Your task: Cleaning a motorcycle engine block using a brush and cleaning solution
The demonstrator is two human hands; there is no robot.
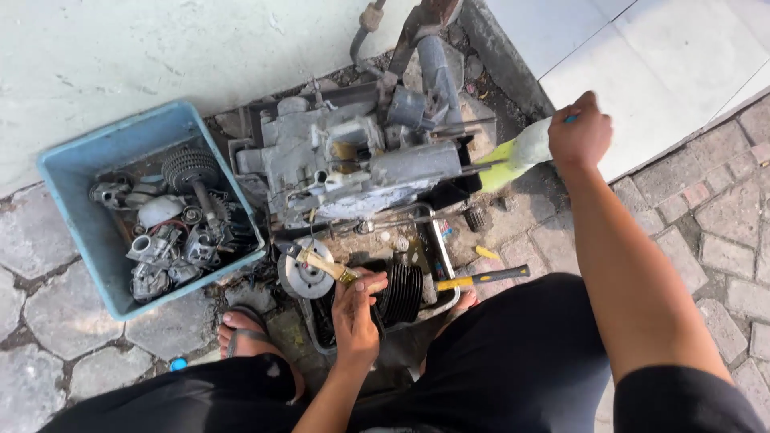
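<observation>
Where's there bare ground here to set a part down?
Bare paving lies left of and below the blue tub, and right of the right hand on the pale tiles. It is crowded between the engine block and the finned cylinder by the left hand; the tub is full.

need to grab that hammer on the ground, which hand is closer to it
Left. The left hand is just beside the hammer, low by the finned cylinder. The right hand is raised well above it, gripping a bottle.
</observation>
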